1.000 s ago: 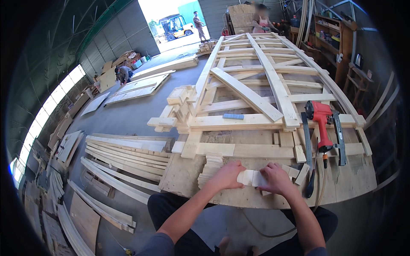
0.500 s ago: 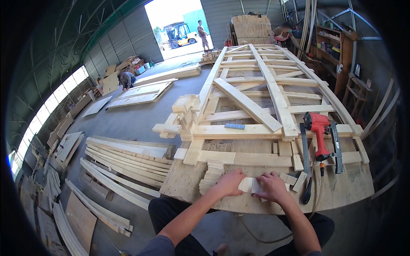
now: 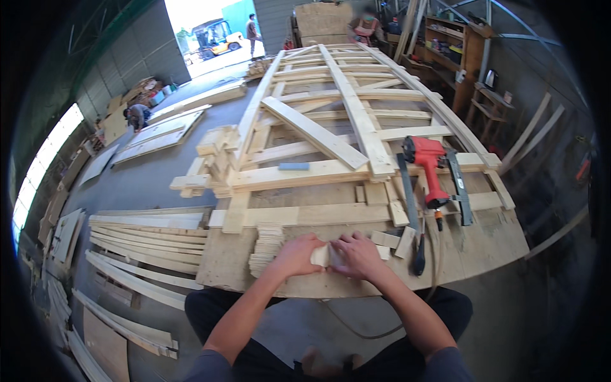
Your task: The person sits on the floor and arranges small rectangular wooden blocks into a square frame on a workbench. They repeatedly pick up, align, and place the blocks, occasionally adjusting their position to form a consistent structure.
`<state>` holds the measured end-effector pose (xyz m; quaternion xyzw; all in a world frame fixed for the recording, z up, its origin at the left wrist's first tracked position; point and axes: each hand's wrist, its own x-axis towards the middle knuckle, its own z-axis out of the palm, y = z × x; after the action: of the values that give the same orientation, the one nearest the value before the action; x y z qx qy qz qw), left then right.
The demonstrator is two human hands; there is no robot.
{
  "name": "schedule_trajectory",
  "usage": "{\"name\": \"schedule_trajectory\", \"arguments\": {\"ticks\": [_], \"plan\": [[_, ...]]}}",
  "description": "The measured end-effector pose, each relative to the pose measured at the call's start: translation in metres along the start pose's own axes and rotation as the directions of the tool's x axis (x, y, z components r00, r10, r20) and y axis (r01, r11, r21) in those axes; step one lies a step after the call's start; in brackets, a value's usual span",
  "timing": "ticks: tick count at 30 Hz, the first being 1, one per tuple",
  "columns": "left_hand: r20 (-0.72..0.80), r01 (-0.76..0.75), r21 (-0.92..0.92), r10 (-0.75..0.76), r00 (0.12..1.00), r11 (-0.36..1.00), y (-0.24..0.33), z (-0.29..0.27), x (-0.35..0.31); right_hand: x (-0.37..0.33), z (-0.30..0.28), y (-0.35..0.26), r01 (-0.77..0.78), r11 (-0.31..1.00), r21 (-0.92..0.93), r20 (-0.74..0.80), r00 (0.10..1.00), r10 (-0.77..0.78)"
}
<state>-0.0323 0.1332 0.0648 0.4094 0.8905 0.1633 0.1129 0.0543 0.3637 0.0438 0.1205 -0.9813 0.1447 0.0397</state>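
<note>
My left hand (image 3: 299,256) curls round a small pale wood block (image 3: 320,256) at the near edge of the plywood bench top (image 3: 477,258). My right hand (image 3: 358,256) grips a second small wood piece (image 3: 338,256), thumb and fingers bent over it. The two pieces lie end to end between my hands; their outer ends are hidden by my fingers. Left of my left hand stands a stack of thin wood pieces (image 3: 266,249). Short offcuts (image 3: 405,243) lie beyond my right hand.
A red nail gun (image 3: 431,169) with a hose rests at the right, near a black-handled tool (image 3: 418,262). A slatted wood frame (image 3: 375,143) covers the far bench, with a blue-grey strip (image 3: 293,167) on it. Boards (image 3: 146,242) lie on the floor at left. Other people work farther off.
The whole view has shifted, so the bench and my hands appear farther left and higher. My hands stay on the wood pieces and have drawn slightly closer together.
</note>
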Motion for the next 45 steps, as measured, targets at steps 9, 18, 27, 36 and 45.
{"name": "schedule_trajectory", "arguments": {"ticks": [9, 18, 27, 36, 45], "plan": [[-0.049, 0.009, 0.03, -0.008, 0.999, 1.0, 0.005, 0.005, -0.004, 0.002, -0.004, -0.008, -0.017, 0.998, -0.064, 0.048, 0.999, 0.021], [-0.031, 0.022, -0.033, -0.023, 0.999, 0.999, 0.003, 0.011, -0.011, -0.009, -0.037, 0.031, -0.018, 0.992, 0.124, -0.196, 0.98, 0.043], [-0.098, 0.044, 0.079, -0.036, 0.995, 0.996, 0.027, 0.025, -0.001, -0.064, -0.1, 0.079, -0.181, 0.97, 0.162, -0.074, 0.978, 0.195], [0.039, 0.243, 0.05, -0.245, 0.969, 0.969, 0.045, 0.039, 0.019, -0.048, -0.05, 0.06, -0.152, 0.98, -0.13, -0.023, 0.988, 0.15], [0.06, 0.222, -0.014, -0.221, 0.974, 0.975, 0.04, 0.051, 0.024, -0.04, -0.033, 0.077, -0.184, 0.981, -0.067, -0.074, 0.981, 0.179]]}}
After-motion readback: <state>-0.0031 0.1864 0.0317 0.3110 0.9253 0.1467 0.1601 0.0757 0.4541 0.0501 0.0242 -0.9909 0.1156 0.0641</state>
